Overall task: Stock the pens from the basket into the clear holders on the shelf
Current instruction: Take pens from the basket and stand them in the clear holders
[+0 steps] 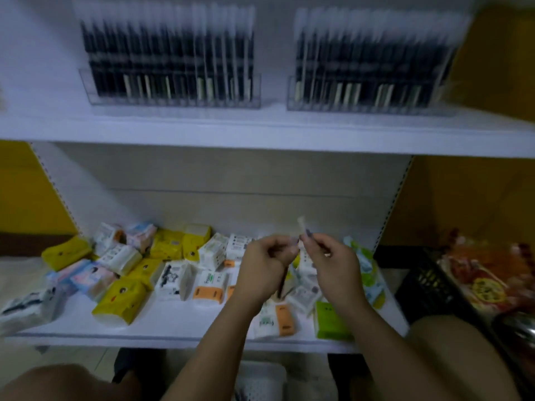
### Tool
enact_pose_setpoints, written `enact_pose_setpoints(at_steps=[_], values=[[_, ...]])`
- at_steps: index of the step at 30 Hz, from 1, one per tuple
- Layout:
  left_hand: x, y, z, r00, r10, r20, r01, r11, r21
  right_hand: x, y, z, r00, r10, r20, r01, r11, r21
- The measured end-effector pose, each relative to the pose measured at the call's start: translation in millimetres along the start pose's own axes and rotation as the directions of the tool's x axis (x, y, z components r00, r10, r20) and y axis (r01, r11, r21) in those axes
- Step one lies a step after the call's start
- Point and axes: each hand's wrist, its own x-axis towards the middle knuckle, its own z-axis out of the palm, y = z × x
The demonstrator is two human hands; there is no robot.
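- The pens [301, 230] are held well below the clear holders [170, 91], level with the gap between the two.
- The left hand [266, 263] is curled round pens, and the right hand [330, 263] pinches one at its fingertips.
- They are probably light, stiff and smooth, so a mid-barrel pinch suits them best.
- The pale-tipped pen stands near upright, its tip toward the holders. A dark one slants downward.

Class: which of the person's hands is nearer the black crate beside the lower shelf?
Right. The right hand is left of the black crate, over the lower shelf; the left hand lies further left, beyond the right one.
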Motion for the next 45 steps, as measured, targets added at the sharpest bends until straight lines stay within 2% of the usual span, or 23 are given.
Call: enact_pose_setpoints(at_steps=[5, 9, 12, 15, 19, 21, 24, 26, 28, 30, 34, 36, 38, 42, 45], values=[[13.1, 84.5, 25.0, 0.979, 0.184, 0.084, -0.186, 0.983, 0.010, 23.6, -52.6, -59.6, 0.985, -0.134, -0.107, 0.134, 0.991, -0.011], [18.0, 152.6, 53.4, 0.881, 0.412, 0.234, -0.441, 0.893, 0.089, 39.1, -96.2, -110.2, 0.959, -0.189, -0.211, 0.214, 0.971, 0.103], [31.0, 195.0, 80.1, 0.828, 0.470, 0.306, -0.522, 0.845, 0.116, 57.9, -117.8, -144.5, 0.943, -0.208, -0.260, 0.255, 0.954, 0.159], [50.1, 227.5, 106.5, 0.817, 0.494, 0.298, -0.541, 0.835, 0.100, 82.8, -131.6, -172.4, 0.941, -0.163, -0.296, 0.240, 0.939, 0.247], [80.0, 259.1, 133.6, 0.837, 0.511, 0.193, -0.530, 0.846, 0.056, 118.6, -139.9, -197.2, 0.946, -0.108, -0.304, 0.207, 0.926, 0.316], [86.2, 265.3, 145.9, 0.826, 0.536, 0.176, -0.550, 0.834, 0.044, 130.7, -139.1, -201.6, 0.945, -0.104, -0.310, 0.208, 0.923, 0.324], [70.1, 228.9, 153.9, 0.771, 0.587, 0.248, -0.622, 0.777, 0.094, 131.8, -131.6, -197.4, 0.954, -0.096, -0.286, 0.188, 0.930, 0.315], [55.7, 185.0, 153.1, 0.788, 0.528, 0.315, -0.587, 0.799, 0.130, 124.7, -116.1, -191.3, 0.957, -0.105, -0.270, 0.181, 0.945, 0.273], [55.4, 148.6, 152.1, 0.830, 0.482, 0.280, -0.535, 0.831, 0.153, 120.1, -101.0, -187.4, 0.960, -0.129, -0.247, 0.183, 0.960, 0.211], [58.4, 144.8, 152.3, 0.850, 0.476, 0.225, -0.515, 0.840, 0.170, 120.9, -97.8, -191.3, 0.963, -0.129, -0.237, 0.184, 0.956, 0.230], [65.8, 182.2, 150.3, 0.851, 0.493, 0.181, -0.518, 0.846, 0.129, 137.9, -110.4, -215.1, 0.939, -0.173, -0.298, 0.240, 0.949, 0.205], [74.4, 201.8, 148.5, 0.809, 0.563, 0.171, -0.588, 0.782, 0.205, 150.0, -118.3, -225.7, 0.919, -0.213, -0.331, 0.284, 0.941, 0.185], [85.7, 219.4, 148.2, 0.765, 0.613, 0.198, -0.638, 0.681, 0.359, 161.6, -126.2, -232.2, 0.916, -0.204, -0.346, 0.284, 0.938, 0.200], [114.3, 250.2, 157.4, 0.760, 0.589, 0.276, -0.628, 0.555, 0.545, 196.6, -146.6, -241.9, 0.887, -0.209, -0.411, 0.319, 0.922, 0.221], [134.1, 263.5, 163.7, 0.732, 0.607, 0.309, -0.606, 0.371, 0.704, 232.3, -157.2, -242.2, 0.848, -0.245, -0.471, 0.344, 0.929, 0.136]])
